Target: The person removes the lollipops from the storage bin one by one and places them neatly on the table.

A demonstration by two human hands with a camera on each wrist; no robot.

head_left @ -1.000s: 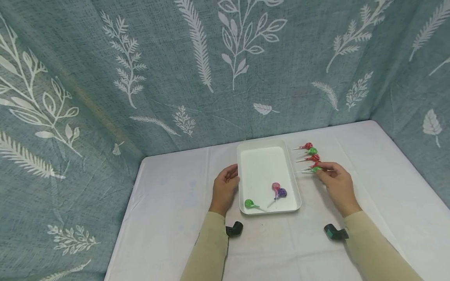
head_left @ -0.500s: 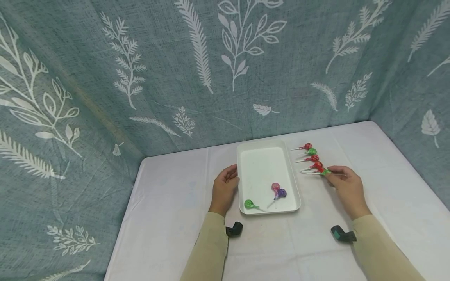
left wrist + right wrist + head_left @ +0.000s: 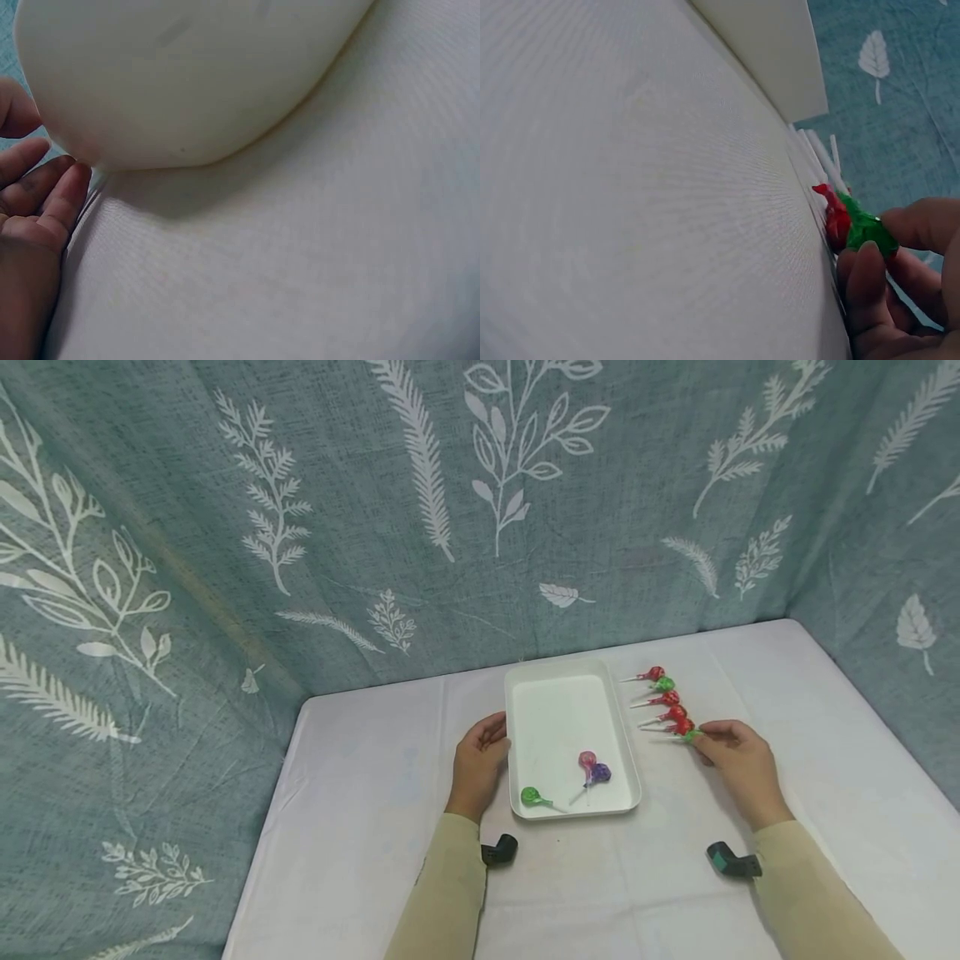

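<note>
In the head view my left hand (image 3: 477,770) is at the left side of a white rectangular tray (image 3: 555,706), its fingertips touching the outer wall. The left wrist view has those fingers (image 3: 66,196) at the tray's lower edge. My right hand (image 3: 742,770), right of the tray, pinches a green-wrapped lollipop (image 3: 870,231) by its head between thumb and fingers. Just beyond it lies a red lollipop (image 3: 837,225). More red lollipops (image 3: 670,697) and a green lollipop (image 3: 664,684) form a column going back, sticks pointing left toward the tray.
Inside the tray, near its front, lie a green lollipop (image 3: 531,796), a pink lollipop (image 3: 588,759) and a purple lollipop (image 3: 601,772). A white cloth covers the table (image 3: 360,793). Behind it hangs a blue-green leaf-patterned curtain (image 3: 337,527).
My right hand has moved right with the green lollipop, then slightly toward me, setting its head at the near end of the column. Another red lollipop shows beside it. The left hand stays put.
</note>
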